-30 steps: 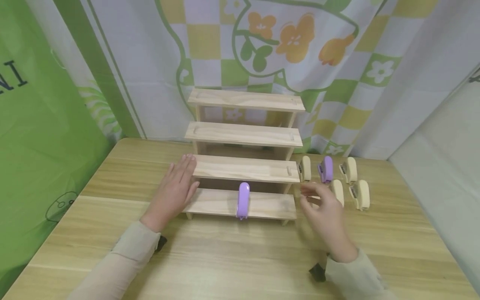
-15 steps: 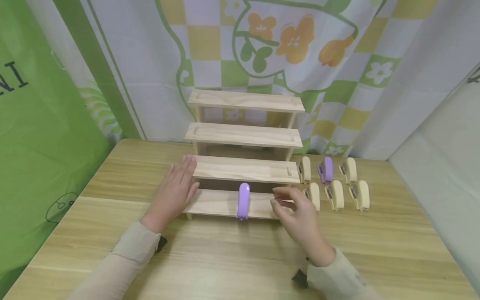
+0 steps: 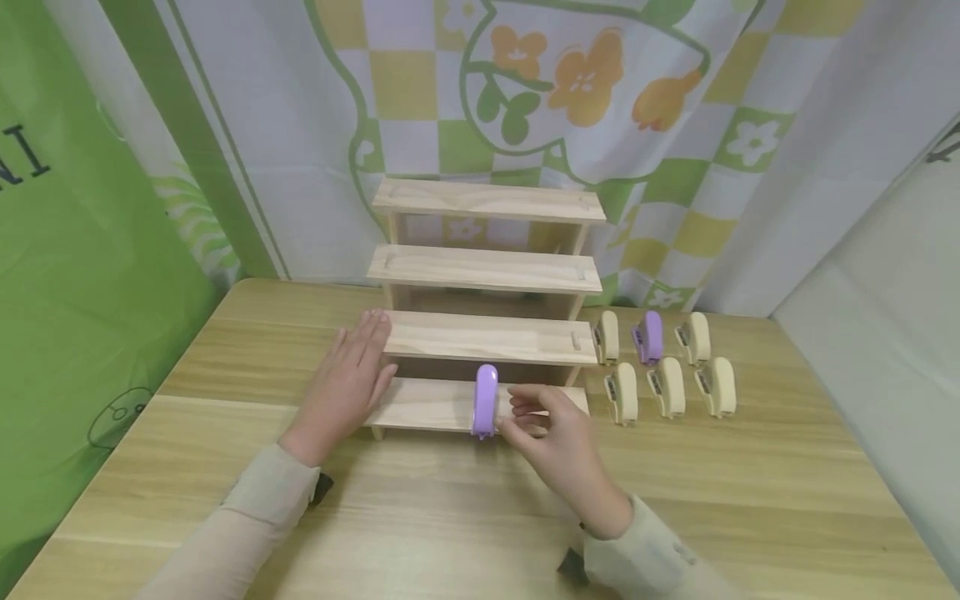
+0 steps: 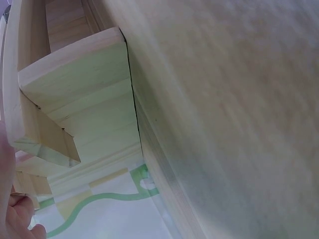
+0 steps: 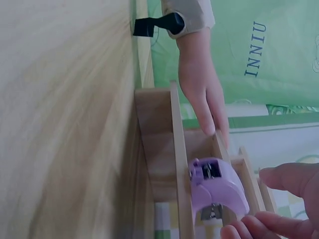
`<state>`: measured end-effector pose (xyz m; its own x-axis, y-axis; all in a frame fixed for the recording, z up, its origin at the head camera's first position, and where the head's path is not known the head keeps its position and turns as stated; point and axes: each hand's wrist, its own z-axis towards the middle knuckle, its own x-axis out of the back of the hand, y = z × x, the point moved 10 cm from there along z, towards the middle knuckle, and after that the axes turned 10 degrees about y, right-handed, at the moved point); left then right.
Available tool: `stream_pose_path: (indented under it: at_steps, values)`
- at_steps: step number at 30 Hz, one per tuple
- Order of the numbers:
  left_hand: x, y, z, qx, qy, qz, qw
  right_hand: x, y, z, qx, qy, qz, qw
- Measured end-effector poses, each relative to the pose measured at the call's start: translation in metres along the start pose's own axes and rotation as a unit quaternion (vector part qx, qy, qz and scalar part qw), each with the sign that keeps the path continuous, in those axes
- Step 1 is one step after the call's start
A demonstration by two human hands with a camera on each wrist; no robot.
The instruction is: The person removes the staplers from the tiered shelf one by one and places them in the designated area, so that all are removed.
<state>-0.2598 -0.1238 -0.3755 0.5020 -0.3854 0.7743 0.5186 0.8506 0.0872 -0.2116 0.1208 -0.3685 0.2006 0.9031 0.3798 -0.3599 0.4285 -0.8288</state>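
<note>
A purple stapler (image 3: 486, 400) stands on the lowest step of a wooden stepped shelf (image 3: 487, 337). Just to its right is my right hand (image 3: 558, 442), fingers bent and thumb apart from them. In the right wrist view the thumb (image 5: 286, 177) and fingertips (image 5: 251, 226) come close beside the stapler; no grip on it shows, and whether a fingertip touches it I cannot tell. My left hand (image 3: 341, 387) rests with extended fingers on the left end of the second step from the bottom. The left wrist view catches only part of that hand, at its edge.
Right of the shelf, several cream staplers (image 3: 670, 387) and one purple stapler (image 3: 651, 337) stand in two rows on the wooden table (image 3: 450, 525). A patterned curtain (image 3: 405, 83) hangs behind the shelf, and a green cloth (image 3: 90, 275) hangs at the left.
My right hand has moved left from beside the rows of staplers to the purple stapler on the lowest step. The left hand has stayed in place.
</note>
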Motion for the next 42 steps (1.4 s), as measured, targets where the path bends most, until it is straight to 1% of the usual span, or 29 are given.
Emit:
stream_pose_path:
  at_steps: [9, 13, 20, 24, 31, 34, 42]
  values:
    - [-0.001, 0.000, 0.001, 0.001, -0.004, -0.001, 1.0000, -0.013, 0.003, -0.001, -0.031, -0.006, -0.008, 0.9995]
    - [-0.001, 0.000, 0.001, 0.004, -0.006, -0.001, 1.0000, -0.018, 0.004, 0.000, -0.037, -0.008, 0.006, 0.9993]
    - [0.000, 0.000, 0.001, 0.006, -0.007, -0.002, 1.0000, -0.023, 0.005, 0.001, -0.045, -0.001, 0.039, 0.9982]
    - [0.001, 0.000, 0.001, 0.004, -0.004, -0.003, 1.0000, -0.028, 0.006, 0.001, -0.049, -0.004, 0.047, 0.9977]
    - [-0.001, -0.002, 0.000, 0.004, -0.003, -0.002, 1.0000, -0.031, 0.005, 0.001, -0.045, -0.006, 0.033, 0.9984]
    - [-0.001, -0.002, 0.000, 0.006, -0.004, -0.005, 1.0000, -0.031, 0.007, 0.001, -0.050, -0.006, 0.031, 0.9982]
    - [-0.002, -0.001, 0.000, 0.010, -0.009, -0.008, 0.9999, -0.033, 0.014, 0.000, -0.079, -0.002, 0.061, 0.9950]
